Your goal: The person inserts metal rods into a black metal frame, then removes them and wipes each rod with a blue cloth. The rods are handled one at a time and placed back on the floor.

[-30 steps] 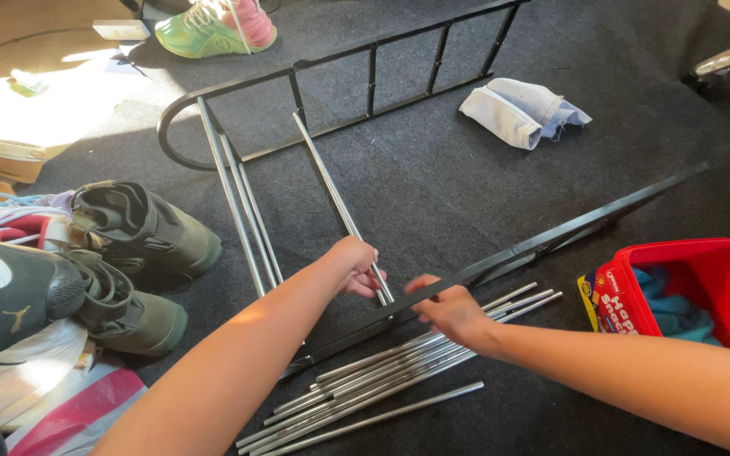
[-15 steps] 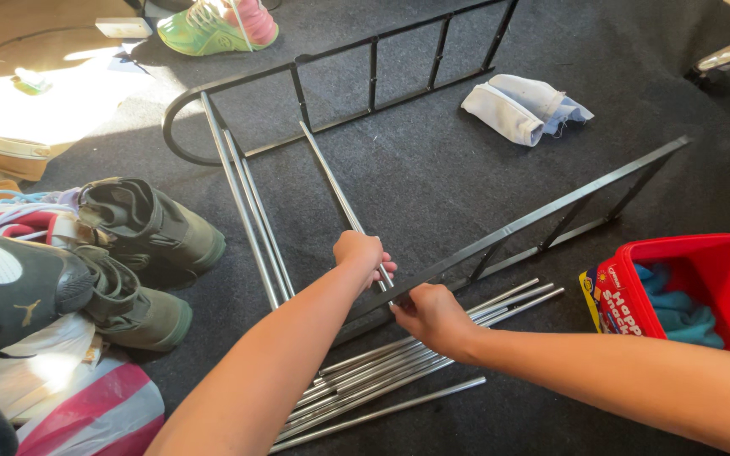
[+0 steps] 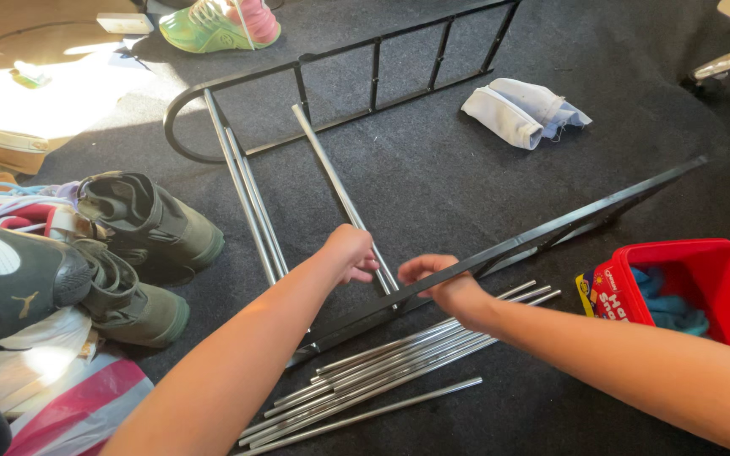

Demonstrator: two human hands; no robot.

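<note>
Left hand (image 3: pixel 350 252) was curled round the near end of a thin silver metal rod (image 3: pixel 338 190), which ran away from the hand to a black metal side frame with a rounded corner (image 3: pixel 331 93) lying flat on the dark carpeted floor (image 3: pixel 433 181). Two more silver rods (image 3: pixel 247 194) lay just left of that one, same direction.

Right hand (image 3: pixel 441 283) was closed over the top edge of a second long black metal rail frame (image 3: pixel 551 232), tilted up on edge; the rail stretched out to the right of the hand and down-left past it. The rod end met this rail between the two hands; I could not tell whether it was seated.

Handling, as a judgement: rod looked stiff, light, smooth, likely slippery, so grip near the end for aiming. Rail looked rigid but long, prone to swing; hold close to the joint.

Just nearer than the right hand: a loose bundle of silver rods (image 3: pixel 399 367). Right of it, a red plastic bin (image 3: pixel 703 283). Left of the left hand, olive-green boots (image 3: pixel 141 228).
</note>
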